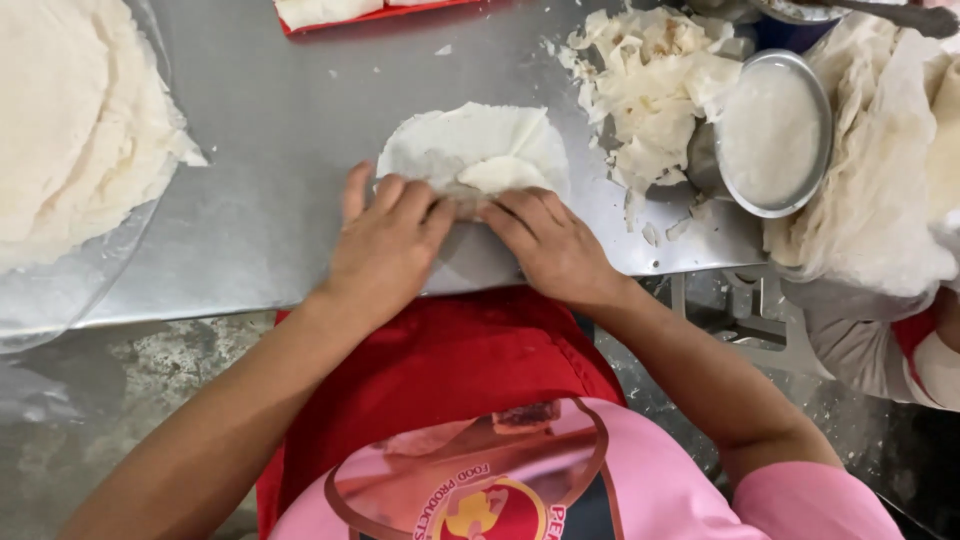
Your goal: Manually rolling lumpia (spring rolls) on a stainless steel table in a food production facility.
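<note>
1. both hands press down on the near edge of a thin white wrapper sheet [470, 150] lying on the steel table [270, 150].
2. the left hand [385, 245] lies flat, fingers spread on the sheet.
3. the right hand [550, 245] is just beside it, fingertips pinning the folded edge.
4. a heap of torn wrapper scraps [650, 85] sits near a round metal bowl [775, 135].
5. a stack of round wrappers [70, 120] lies far left.
</note>
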